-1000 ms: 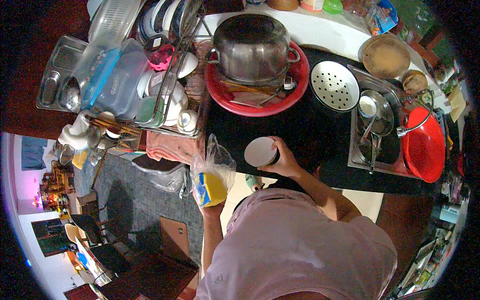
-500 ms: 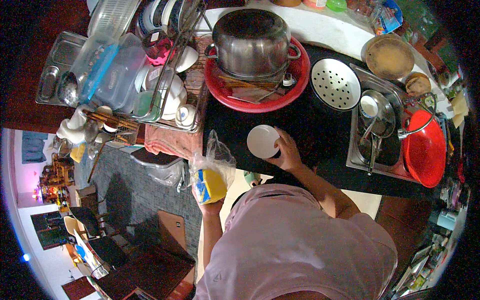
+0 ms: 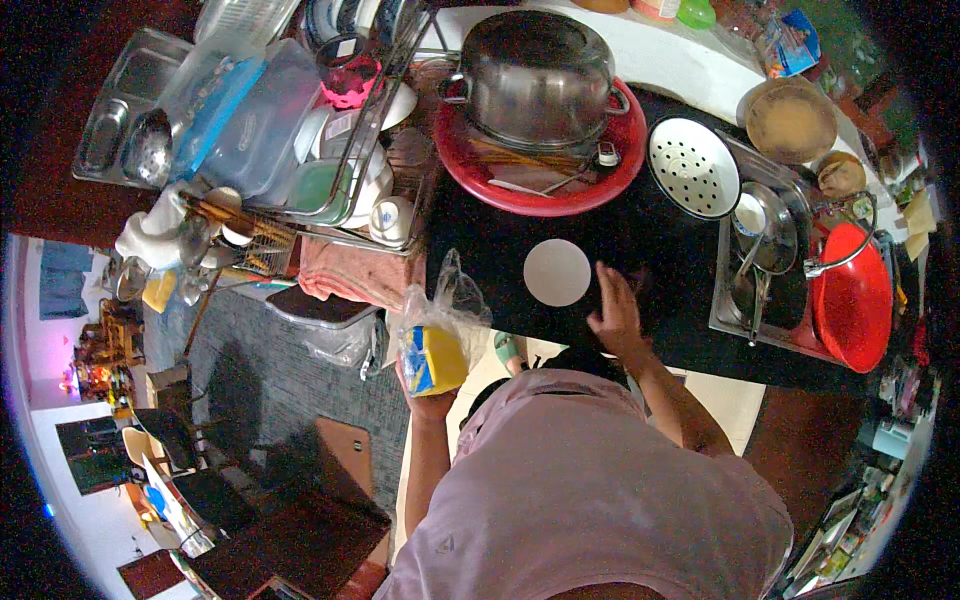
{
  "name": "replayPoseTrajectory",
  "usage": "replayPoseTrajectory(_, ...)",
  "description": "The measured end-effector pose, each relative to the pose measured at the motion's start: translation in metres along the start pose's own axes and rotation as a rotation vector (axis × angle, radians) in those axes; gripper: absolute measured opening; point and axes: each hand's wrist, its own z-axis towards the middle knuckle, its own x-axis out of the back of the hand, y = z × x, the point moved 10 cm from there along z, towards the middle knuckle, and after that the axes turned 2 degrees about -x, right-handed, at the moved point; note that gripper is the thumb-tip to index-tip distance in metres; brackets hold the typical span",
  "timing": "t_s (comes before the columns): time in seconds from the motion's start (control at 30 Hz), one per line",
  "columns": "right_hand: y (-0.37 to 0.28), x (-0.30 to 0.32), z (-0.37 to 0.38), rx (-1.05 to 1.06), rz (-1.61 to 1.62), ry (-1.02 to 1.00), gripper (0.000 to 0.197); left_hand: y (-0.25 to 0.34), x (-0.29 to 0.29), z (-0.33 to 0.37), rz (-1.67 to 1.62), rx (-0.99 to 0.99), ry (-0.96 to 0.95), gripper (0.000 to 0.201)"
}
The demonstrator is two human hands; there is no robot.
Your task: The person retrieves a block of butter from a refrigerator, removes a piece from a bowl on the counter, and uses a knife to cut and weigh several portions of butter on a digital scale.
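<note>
A small round white bowl [image 3: 557, 272] sits on the black countertop [image 3: 490, 240] in front of me. Just to its right is my right hand [image 3: 617, 318], open, its fingers stretched out and apart from the rim. My left hand [image 3: 431, 404] is closed around a yellow and blue package [image 3: 440, 358] at the counter's front edge. A crumpled clear plastic bag [image 3: 455, 298] sticks up from the top of this package. What the package contains cannot be seen.
Behind the bowl, a steel pot [image 3: 540, 85] stands over a red basin [image 3: 480, 187]. A white perforated strainer [image 3: 694, 170] leans by the sink [image 3: 722, 275], which holds a pan and a red basin [image 3: 852, 300]. A loaded dish rack [image 3: 385, 215] stands left, above a pink towel [image 3: 355, 275].
My right hand has let go of the white bowl and drawn off to its right, leaving it on the counter. The left hand still holds the package. The whole view has shifted slightly.
</note>
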Motion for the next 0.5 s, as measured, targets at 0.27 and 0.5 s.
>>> replayPoseTrajectory(0.27,0.076,0.116,0.005,-0.056,-0.243,0.415,0.066,0.040,0.013,-0.012,0.196,-0.086,0.038,0.056)
replayPoseTrajectory(0.5,-0.184,0.050,0.088,0.461,0.212,0.258,0.029,0.088,0.028,-0.030,1.017,-0.240,0.235,0.056)
